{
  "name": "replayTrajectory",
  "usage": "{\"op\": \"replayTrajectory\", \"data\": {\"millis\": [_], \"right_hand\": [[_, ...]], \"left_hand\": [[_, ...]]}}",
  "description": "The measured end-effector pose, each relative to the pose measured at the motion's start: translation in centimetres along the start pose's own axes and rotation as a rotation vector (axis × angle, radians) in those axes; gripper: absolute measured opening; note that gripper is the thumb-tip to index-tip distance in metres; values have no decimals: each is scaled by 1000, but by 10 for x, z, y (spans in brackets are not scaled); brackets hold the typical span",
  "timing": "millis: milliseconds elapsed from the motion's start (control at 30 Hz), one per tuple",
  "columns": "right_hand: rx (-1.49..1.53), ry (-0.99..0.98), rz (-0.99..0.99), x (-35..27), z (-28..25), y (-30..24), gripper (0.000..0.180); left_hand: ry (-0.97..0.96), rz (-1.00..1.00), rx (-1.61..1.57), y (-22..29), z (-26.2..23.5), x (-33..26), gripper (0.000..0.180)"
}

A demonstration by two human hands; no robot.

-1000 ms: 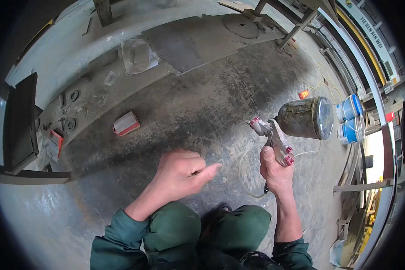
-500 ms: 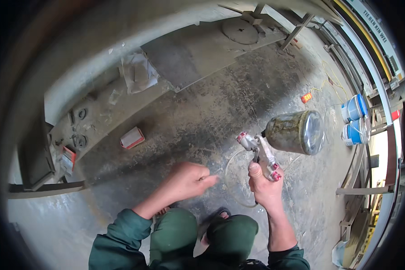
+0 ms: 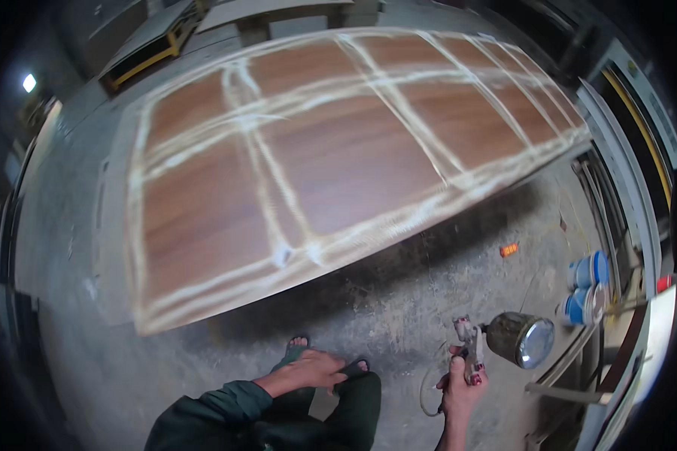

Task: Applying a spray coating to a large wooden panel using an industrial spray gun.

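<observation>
My right hand (image 3: 461,391) is wrapped round the grip of a metal spray gun (image 3: 468,353) with red-marked knobs. The gun's stained, dark paint cup (image 3: 519,340) points to the right, its glossy round end outward. A thin pale hose (image 3: 426,391) loops down beside the grip. My left hand (image 3: 317,368) hangs low over my legs, near my sandaled feet, with its fingers loosely stretched and nothing visible in them. Ahead of both hands lies a large brown panel (image 3: 353,154) crossed by whitish bands, raised above the floor. Neither hand touches it.
On the right stand two blue and white buckets (image 3: 588,269), next to leaning boards and rails (image 3: 624,150). A small orange-lit box (image 3: 509,249) lies on the concrete floor (image 3: 399,301). A yellow-edged table (image 3: 147,56) is at the far left.
The view has swung up, bringing the large panel into sight. My left hand has loosened from a closed shape and sits lower. The spray gun stays in my right hand, lower in the picture.
</observation>
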State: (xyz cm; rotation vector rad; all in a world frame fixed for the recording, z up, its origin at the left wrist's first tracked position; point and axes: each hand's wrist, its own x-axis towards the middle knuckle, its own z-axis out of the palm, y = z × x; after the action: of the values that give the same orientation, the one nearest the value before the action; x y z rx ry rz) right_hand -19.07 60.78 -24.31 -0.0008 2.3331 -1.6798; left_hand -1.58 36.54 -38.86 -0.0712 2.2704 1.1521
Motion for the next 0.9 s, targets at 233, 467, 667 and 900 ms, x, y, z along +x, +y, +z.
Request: {"op": "replayTrajectory", "data": {"millis": [233, 467, 667, 900], "right_hand": [[-44, -229, -141, -53, -13, -190, 48], [-28, -467, -187, -84, 115, -300, 44], [-151, -677, -197, -123, 277, -354, 38], [-165, -941, -40, -154, 434, -385, 26]], "left_hand": [[313, -455, -11, 35, -57, -188, 45], [975, -694, -257, -46, -125, -322, 34], [1348, -916, -221, -154, -145, -380, 34], [1255, -931, -290, -196, -152, -387, 39]]}}
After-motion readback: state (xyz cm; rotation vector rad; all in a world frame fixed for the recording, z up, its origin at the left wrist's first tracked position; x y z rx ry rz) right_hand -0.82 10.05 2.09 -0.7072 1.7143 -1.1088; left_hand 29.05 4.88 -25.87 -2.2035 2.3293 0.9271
